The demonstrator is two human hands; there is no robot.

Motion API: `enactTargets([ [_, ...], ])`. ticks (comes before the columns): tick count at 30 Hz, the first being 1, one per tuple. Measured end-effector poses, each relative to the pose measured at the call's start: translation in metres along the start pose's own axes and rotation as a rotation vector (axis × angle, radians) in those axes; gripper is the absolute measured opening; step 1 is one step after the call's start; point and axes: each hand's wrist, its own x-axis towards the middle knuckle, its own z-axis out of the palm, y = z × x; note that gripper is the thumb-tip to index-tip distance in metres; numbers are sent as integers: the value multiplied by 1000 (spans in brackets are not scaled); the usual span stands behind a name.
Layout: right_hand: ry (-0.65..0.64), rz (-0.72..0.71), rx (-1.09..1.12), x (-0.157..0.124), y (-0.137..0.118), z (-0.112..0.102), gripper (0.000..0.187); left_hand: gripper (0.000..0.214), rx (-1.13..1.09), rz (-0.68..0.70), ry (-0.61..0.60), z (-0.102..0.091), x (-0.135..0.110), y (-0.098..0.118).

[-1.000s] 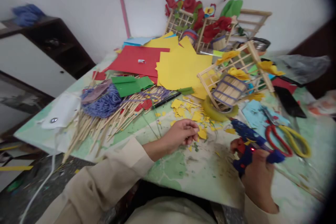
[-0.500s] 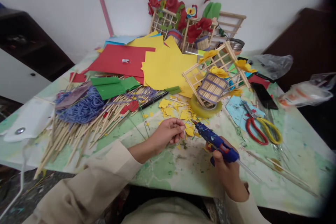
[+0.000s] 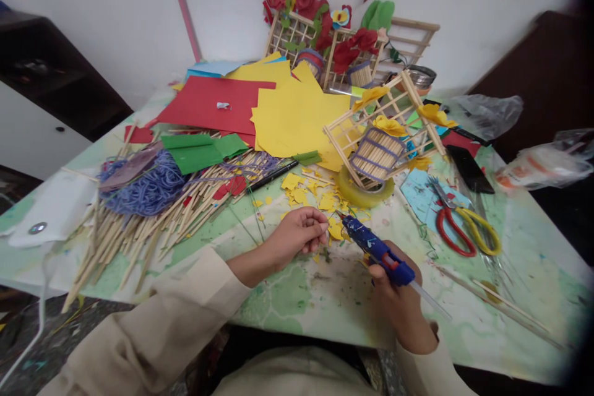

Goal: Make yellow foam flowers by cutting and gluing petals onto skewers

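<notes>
In my right hand (image 3: 398, 294) is a blue hot glue gun (image 3: 371, 244), with a clear glue stick (image 3: 430, 298) jutting from its back end. Its nozzle points up and left, close to the fingertips of my left hand (image 3: 304, 230). The left thumb and fingers are pinched together; whatever sits between them is too small to make out. Yellow paper scraps (image 3: 335, 229) lie just behind both hands. Beyond them a stick lattice (image 3: 385, 124) with yellow paper flowers and a small stick basket (image 3: 377, 153) leans on a roll of clear tape (image 3: 364, 189).
To the left lie many thin wooden sticks (image 3: 134, 241) under purple yarn (image 3: 143, 182). Yellow paper (image 3: 297, 117) and red paper (image 3: 208, 105) cover the back. Scissors (image 3: 452, 223) and a black phone (image 3: 469, 168) are at right. Finished-looking lattices with red flowers (image 3: 346, 52) stand against the wall.
My right hand has brought the glue gun slightly left, its nozzle now nearer the left fingertips. The left hand has barely moved.
</notes>
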Motion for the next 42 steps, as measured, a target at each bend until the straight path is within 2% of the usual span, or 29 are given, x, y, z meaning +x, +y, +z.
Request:
enactTargets([
  [42,36,-35,-100,2,-1,1,51,22,-71,-4,-42,-1,1,-1],
])
